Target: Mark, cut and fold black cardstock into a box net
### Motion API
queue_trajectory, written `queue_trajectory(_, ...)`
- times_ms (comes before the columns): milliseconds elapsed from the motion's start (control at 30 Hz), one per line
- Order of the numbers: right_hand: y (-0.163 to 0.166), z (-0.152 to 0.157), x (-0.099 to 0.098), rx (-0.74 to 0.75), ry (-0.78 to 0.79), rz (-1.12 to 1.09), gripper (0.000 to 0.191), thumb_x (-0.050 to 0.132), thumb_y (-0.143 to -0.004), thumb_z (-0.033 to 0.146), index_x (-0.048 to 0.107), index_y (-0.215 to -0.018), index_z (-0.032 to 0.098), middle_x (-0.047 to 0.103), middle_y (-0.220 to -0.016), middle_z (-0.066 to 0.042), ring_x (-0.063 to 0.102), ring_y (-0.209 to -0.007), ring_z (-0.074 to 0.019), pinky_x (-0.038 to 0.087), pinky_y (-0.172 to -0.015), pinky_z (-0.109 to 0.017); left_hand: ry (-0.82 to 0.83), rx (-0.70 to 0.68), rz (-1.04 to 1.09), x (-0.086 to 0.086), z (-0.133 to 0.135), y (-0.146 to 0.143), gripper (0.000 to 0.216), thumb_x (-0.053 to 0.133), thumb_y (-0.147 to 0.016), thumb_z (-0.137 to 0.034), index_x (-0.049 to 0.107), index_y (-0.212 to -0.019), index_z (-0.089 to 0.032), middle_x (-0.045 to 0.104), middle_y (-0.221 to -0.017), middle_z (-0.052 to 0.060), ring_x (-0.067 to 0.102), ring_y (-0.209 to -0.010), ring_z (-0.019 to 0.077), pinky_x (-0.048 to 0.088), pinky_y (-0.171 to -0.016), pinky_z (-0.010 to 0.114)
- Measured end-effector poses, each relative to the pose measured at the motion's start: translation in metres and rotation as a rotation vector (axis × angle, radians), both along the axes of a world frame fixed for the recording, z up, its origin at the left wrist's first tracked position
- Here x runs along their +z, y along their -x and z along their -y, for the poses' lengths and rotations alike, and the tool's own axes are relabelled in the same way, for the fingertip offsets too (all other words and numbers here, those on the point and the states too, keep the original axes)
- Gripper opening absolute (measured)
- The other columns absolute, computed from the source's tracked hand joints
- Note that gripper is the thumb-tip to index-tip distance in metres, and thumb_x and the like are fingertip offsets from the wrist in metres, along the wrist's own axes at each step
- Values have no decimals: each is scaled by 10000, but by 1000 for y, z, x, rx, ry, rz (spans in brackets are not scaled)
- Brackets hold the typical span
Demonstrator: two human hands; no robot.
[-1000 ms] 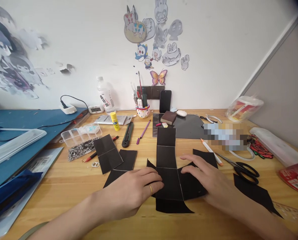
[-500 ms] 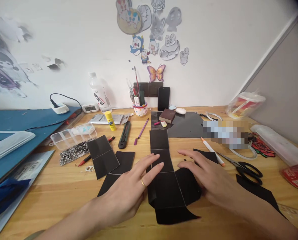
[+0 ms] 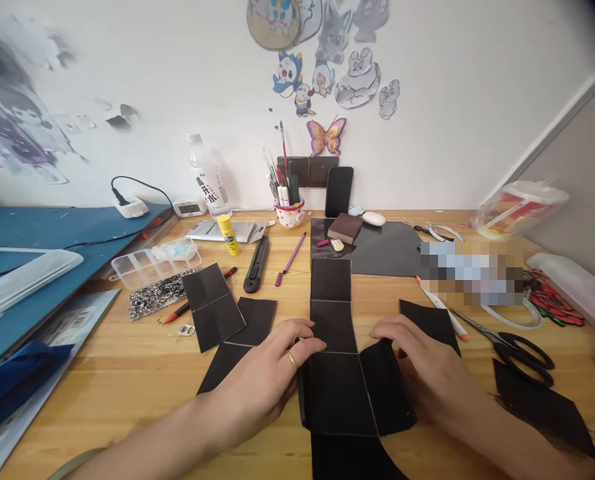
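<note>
A black card (image 3: 340, 393) scored with pale fold lines lies in front of me, its long strip running away across the table and flaps on both sides. My left hand (image 3: 284, 357), with a ring on one finger, is bent around the card's left edge, where a narrow flap stands up. At the right flap (image 3: 387, 387), my right hand (image 3: 420, 353) pinches the upper outer edge, and the flap is raised at a tilt. The undersides of both hands' grips are partly hidden. Left of my left hand rest a smaller creased black card (image 3: 214, 307) and another black piece (image 3: 257, 319).
Scissors (image 3: 517, 350) and a white marker (image 3: 447, 310) lie at right near black offcuts (image 3: 542, 400). A utility knife (image 3: 256, 267), purple pen (image 3: 292, 257), glue stick (image 3: 228, 235) and pull-tab pile (image 3: 157, 297) sit at left. A phone (image 3: 338, 192) leans on the wall.
Both hands have closed in on the card's side flaps, fingers more bent than before. The right flap is lifted more. The view has shifted slightly left and down.
</note>
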State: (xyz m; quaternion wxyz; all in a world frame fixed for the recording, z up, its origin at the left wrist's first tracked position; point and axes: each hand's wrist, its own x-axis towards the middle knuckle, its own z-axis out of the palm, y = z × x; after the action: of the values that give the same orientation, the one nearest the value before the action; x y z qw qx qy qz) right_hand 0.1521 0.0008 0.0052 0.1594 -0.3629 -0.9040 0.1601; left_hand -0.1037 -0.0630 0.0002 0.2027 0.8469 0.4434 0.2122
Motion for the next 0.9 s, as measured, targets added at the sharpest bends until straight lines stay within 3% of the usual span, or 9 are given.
queue_trajectory(133,3,1,-2,7,43,8,448,370,-691,1,398,-1060,254,597,-996,-35,612,-795,-163,472,-612,-265,11,-15,-78,-2,0,-1,554,268,-787,14,253,-1258,-278,365,-1224,87,350,-1197,202,440,-888,355)
queue_trajectory(300,7,3,-3,47,54,36,475,393,-674,5,384,-1079,253,613,-1003,-37,606,-902,-179,482,-678,-284,54,-38,-136,-4,1,-4,541,280,-795,-1,257,-1274,-250,362,-1242,95,396,-1154,207,445,-879,350)
queue_trajectory(567,10,4,-11,7,82,-32,564,427,-728,63,309,-1237,274,586,-1150,-55,575,-1012,-196,478,-778,-317,18,-20,-93,-6,3,-4,748,305,-699,55,102,-1345,-263,362,-1228,107,446,-1068,211,468,-825,372)
queue_trajectory(800,1,0,-18,-132,152,-103,578,406,-755,75,264,-1272,292,563,-1086,-52,591,-872,-182,490,-712,-325,-12,92,47,-6,4,-6,748,313,-738,20,12,-1370,-243,237,-1323,131,423,-1107,207,468,-830,351)
queue_trajectory(900,-4,-4,-9,-216,199,-89,469,434,-778,124,309,-1206,268,572,-986,-38,582,-809,-172,479,-660,-301,-40,228,107,-9,4,-5,699,328,-710,12,108,-1332,-220,328,-1238,123,449,-1055,198,468,-798,351)
